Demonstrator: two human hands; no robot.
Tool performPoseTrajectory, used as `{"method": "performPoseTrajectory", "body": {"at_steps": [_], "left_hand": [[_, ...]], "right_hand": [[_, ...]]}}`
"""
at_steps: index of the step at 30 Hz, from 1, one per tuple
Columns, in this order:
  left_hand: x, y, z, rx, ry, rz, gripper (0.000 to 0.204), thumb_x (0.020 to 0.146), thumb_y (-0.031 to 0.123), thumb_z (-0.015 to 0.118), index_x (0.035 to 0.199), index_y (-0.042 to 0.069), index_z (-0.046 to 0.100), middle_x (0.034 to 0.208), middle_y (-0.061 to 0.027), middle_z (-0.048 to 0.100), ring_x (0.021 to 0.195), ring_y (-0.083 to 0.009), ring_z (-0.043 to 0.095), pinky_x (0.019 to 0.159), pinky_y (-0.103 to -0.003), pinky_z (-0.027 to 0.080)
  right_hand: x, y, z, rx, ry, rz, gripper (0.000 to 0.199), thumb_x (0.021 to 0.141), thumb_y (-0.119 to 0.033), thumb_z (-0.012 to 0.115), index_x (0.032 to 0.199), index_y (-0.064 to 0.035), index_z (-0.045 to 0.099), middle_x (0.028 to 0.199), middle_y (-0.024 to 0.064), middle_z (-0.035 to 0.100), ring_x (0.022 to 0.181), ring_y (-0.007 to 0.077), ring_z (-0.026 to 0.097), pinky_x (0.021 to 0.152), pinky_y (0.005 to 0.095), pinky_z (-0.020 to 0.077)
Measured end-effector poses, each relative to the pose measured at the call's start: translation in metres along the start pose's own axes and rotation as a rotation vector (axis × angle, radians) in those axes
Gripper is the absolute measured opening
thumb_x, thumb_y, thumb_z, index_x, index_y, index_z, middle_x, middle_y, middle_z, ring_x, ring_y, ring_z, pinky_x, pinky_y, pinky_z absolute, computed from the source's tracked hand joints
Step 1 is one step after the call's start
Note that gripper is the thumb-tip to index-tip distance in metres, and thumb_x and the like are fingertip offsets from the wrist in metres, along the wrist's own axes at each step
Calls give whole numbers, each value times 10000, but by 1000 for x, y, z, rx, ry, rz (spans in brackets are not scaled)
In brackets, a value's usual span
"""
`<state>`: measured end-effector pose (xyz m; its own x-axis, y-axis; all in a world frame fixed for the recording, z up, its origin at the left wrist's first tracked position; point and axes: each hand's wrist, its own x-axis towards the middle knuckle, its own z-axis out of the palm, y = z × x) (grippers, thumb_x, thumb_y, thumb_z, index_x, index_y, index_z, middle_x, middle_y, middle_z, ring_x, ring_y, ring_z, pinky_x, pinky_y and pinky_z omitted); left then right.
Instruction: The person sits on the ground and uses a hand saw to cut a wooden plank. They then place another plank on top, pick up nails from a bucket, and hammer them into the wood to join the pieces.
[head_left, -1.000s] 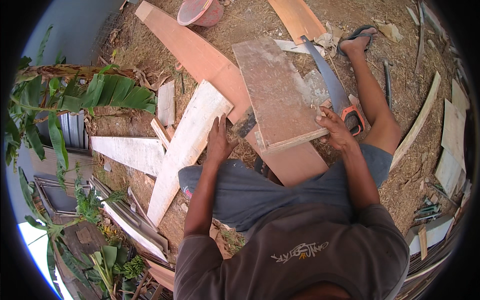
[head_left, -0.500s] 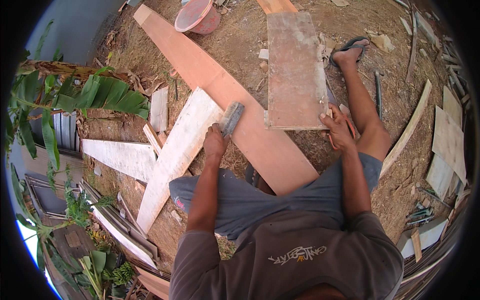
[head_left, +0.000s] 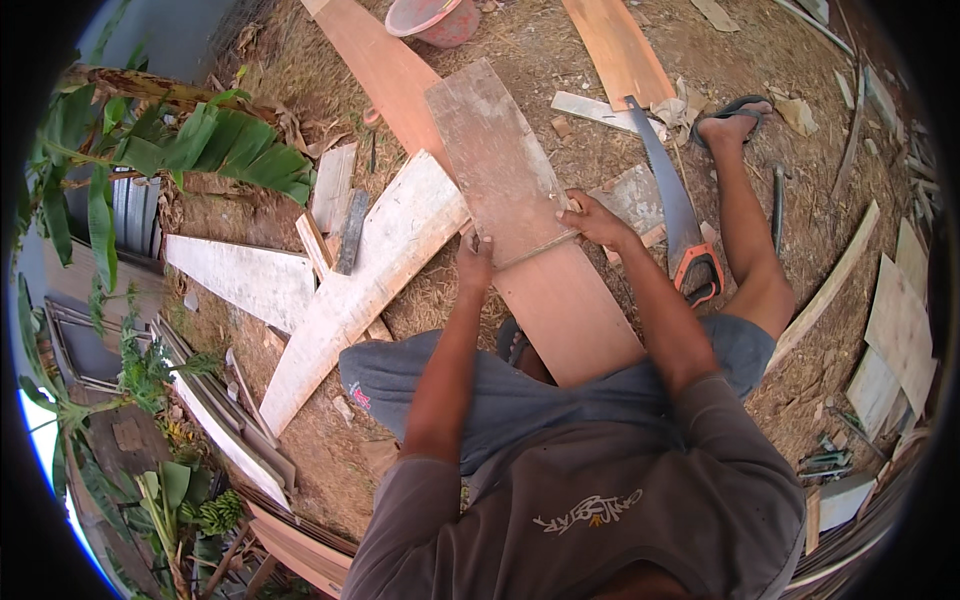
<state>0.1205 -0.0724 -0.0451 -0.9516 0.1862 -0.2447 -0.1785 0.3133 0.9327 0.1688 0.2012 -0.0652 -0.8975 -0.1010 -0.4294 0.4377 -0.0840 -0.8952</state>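
A weathered brown plywood board [head_left: 500, 160] lies slantwise across a long reddish plank [head_left: 575, 310]. My left hand [head_left: 475, 262] grips the board's near left corner, its fingers closed on the edge. On the right edge, close to the near right corner, my right hand [head_left: 598, 220] is closed on the same board. A grey oblong block [head_left: 351, 232] rests to the left, next to a narrow wood strip [head_left: 314, 245] and a whitish tapered board [head_left: 370, 275]. To the right of my right hand lies a hand saw [head_left: 672, 195] with an orange and black handle.
An orange-brown board [head_left: 622, 50] lies at the far side, near a reddish bucket [head_left: 432, 20]. Another whitish tapered board [head_left: 240, 280] is on the left, below banana leaves [head_left: 220, 150]. A curved wood strip [head_left: 825, 285] and scrap sheets [head_left: 895, 320] lie right.
The grey block has left my left hand and lies at the left. The plywood board has shifted left onto the long plank, now held by both hands, leaving the saw uncovered.
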Motion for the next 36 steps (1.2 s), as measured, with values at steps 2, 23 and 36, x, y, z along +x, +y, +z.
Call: {"method": "performPoseTrajectory", "body": {"at_steps": [2,23,36], "left_hand": [[0,-14,6,-21,41,45,477,1037,113,545,1481,-21,434,1379,-144,587,1277,-218,539,1075,-364,428],[-3,-21,17,-478,38,42,508,1027,17,461,1518,-39,340,1352,-141,567,1214,-213,566,1069,-362,447],[-15,11,11,-472,32,90,503,993,10,572,1469,-18,414,1385,-146,579,1254,-215,564,1075,-362,450]], "right_hand": [[5,3,-2,-152,35,-12,796,982,-387,687,1579,-41,290,1412,129,533,1254,248,538,930,371,515],[15,26,-1,157,-71,-92,704,975,-159,654,1543,-72,247,1427,165,478,1342,238,430,1143,371,317],[4,28,2,54,193,-282,689,954,-160,701,1545,-44,365,1630,153,276,1534,263,212,1232,407,235]]}}
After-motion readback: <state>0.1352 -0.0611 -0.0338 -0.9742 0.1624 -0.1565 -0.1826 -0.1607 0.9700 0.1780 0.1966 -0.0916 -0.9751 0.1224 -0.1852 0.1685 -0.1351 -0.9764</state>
